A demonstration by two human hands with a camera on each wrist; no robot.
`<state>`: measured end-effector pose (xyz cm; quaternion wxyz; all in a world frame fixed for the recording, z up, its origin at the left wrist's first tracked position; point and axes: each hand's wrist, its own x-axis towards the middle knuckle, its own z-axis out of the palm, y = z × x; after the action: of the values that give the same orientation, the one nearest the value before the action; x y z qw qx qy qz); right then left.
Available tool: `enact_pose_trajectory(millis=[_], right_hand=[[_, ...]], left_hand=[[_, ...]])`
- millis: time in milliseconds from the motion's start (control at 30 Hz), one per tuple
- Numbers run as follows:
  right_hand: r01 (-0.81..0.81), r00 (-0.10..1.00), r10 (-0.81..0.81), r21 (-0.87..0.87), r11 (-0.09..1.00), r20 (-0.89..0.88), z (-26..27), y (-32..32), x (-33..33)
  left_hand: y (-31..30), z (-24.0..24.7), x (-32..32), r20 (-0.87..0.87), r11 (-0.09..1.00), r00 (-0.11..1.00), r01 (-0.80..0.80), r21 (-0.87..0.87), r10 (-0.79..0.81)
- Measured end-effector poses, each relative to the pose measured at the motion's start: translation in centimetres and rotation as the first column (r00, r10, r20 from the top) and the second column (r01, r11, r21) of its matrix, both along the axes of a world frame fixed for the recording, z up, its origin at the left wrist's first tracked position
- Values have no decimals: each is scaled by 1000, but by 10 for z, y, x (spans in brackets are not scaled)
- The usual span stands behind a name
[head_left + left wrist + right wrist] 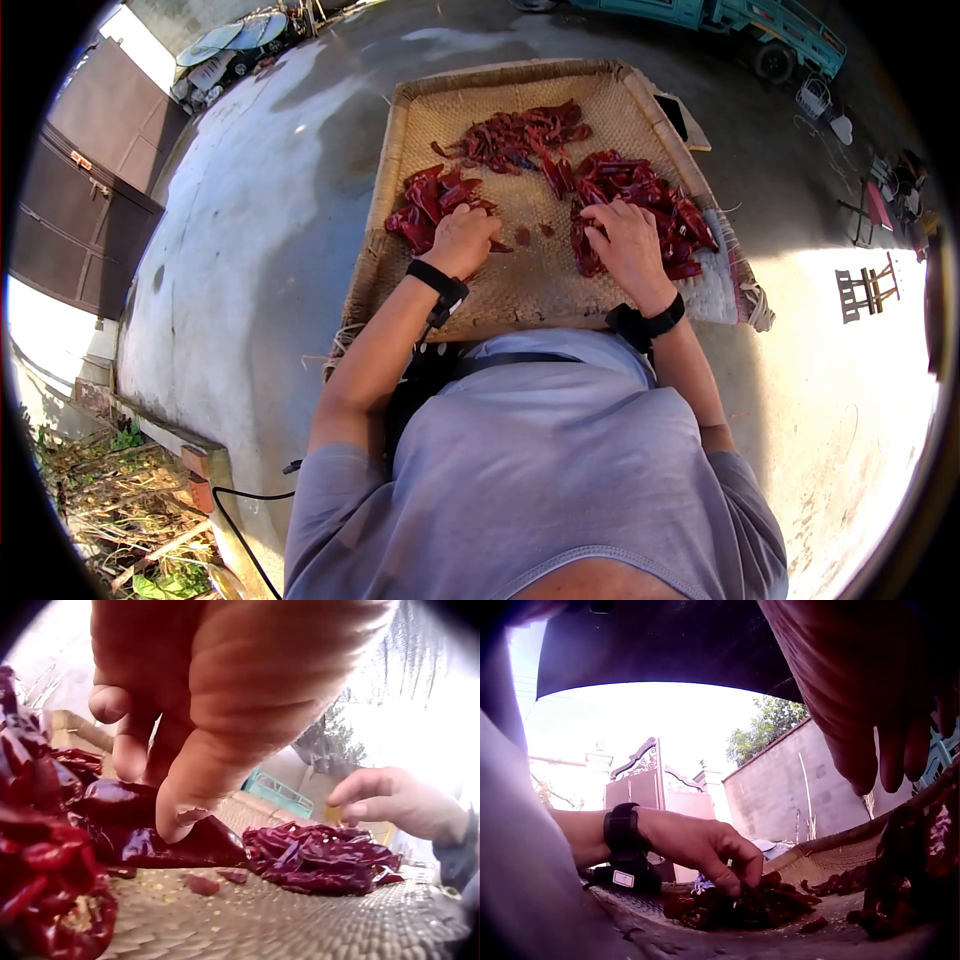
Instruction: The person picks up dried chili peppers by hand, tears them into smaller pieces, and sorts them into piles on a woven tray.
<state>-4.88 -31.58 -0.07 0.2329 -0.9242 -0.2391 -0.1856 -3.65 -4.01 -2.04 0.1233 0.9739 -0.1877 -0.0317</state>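
Dried red chili peppers lie in heaps on a shallow woven tray (480, 300). My left hand (466, 240) is at the left heap (425, 205), pinching one glossy dark red chili pepper (142, 832). In the left wrist view the thumb presses its near side, while the fingertips reach over its back. Above the larger right heap (640, 190) is my right hand (628, 245). Its fingers hang extended in the right wrist view, with nothing between them and the peppers just below. Small pepper fragments (202, 885) lie between the two heaps.
A third, more shrivelled heap (515, 135) sits toward the tray's far side. A whitish sheet (722, 265) lies under the right heap's edge. The raised tray rim (510, 70) surrounds everything. Beyond are a teal truck (700, 15) and a small wooden stool (868, 290).
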Motion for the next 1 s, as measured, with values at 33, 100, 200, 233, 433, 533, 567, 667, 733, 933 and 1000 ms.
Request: enact_pose_trajectory(millis=[33, 100, 200, 233, 433, 533, 567, 667, 733, 933, 1000], right_hand=[[-42, 999, 42, 31, 999, 14, 2, 2, -1], [-152, 988, 155, 130, 980, -17, 7, 14, -6], [-305, 945, 326, 277, 911, -34, -1, 28, -3], [-351, 924, 382, 325, 878, -35, -4, 31, -2], [-98, 961, 175, 328, 939, -213, 29, -7, -8], [9, 952, 77, 280, 960, -295, 42, -29, -17], [35, 948, 50, 261, 965, -314, 44, -34, -22], [59, 924, 42, 250, 966, -380, 29, -48, -33], [81, 917, 37, 277, 958, -396, 20, -52, -42], [118, 944, -69, 134, 984, -323, 0, -68, -41], [104, 957, -64, 130, 986, -281, -2, -69, -41]], left_hand=[[-1, 2, -3, 46, 996, 998, 37, -76, -33], [-14, 13, -7, 30, 964, 997, 75, -257, -70], [-34, 32, -14, -147, 874, 982, 33, -484, -118], [-34, 32, -13, -144, 861, 981, 42, -507, -132], [0, 33, -12, -177, 934, 980, 16, -358, -85], [24, 23, -13, -190, 994, 979, 51, -96, -68], [25, 21, -15, -242, 1000, 970, 27, -5, -28], [25, 19, -19, -334, 980, 940, -9, 200, 77], [21, 17, -21, -312, 966, 942, -41, 255, 122], [17, 15, -21, -253, 937, 954, -66, 344, 160], [16, 19, -22, -240, 950, 960, -66, 304, 144]])
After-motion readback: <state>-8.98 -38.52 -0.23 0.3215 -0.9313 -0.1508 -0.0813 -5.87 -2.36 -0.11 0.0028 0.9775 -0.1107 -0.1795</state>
